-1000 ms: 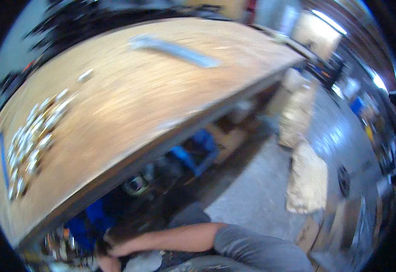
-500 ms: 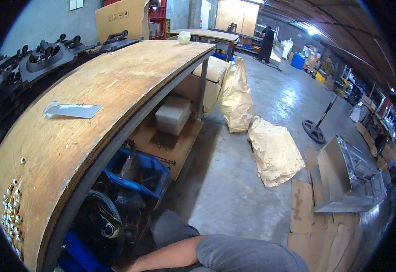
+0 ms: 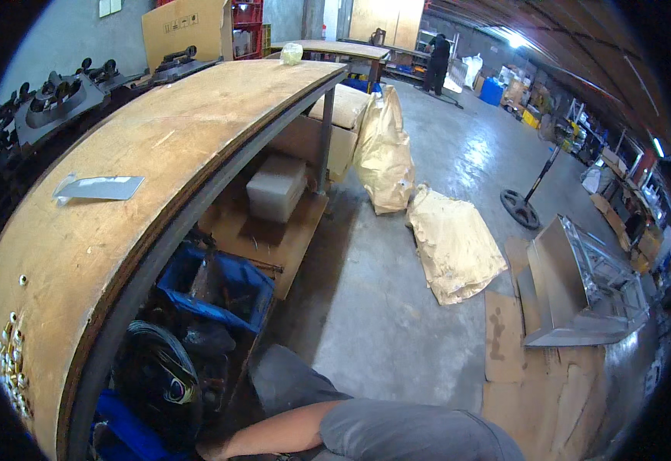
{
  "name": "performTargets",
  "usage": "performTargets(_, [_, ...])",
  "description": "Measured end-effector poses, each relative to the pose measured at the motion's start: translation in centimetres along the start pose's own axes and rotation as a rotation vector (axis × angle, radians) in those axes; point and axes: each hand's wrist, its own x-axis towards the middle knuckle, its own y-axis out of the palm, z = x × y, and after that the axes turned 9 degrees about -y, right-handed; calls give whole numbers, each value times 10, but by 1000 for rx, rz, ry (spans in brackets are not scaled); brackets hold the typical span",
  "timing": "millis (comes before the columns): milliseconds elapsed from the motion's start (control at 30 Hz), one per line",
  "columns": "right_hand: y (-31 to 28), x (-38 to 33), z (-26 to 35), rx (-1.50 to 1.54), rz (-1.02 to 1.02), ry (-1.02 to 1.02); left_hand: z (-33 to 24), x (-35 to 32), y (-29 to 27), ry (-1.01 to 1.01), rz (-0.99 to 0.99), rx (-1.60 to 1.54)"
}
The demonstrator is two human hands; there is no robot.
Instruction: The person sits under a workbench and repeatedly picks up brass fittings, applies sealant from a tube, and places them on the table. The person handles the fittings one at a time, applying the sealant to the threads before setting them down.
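While the workbench (image 3: pixel 197 115) spans the left, the lower blue bin (image 3: pixel 120 424) lies beneath it, near the right hand (image 3: pixel 211 451), whose grip cannot be told; the left hand is unseen. A low reach seems underway; next, clearance matters. Since the earlier frame, the view has shifted slightly rightward.

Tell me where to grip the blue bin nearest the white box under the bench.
Probably take the blue bin by its rim, coming from the open floor: that side is exposed, whereas the bench top stands above and crowds its inner side.
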Motion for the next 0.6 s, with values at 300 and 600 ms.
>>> performTargets(300, [9, 10, -10, 40, -3, 4, 27, 12, 8, -40, 21, 54])
performTargets(600, [25, 19, -18, 65, -11, -26, 120, -46, 33, -104, 253, 265])
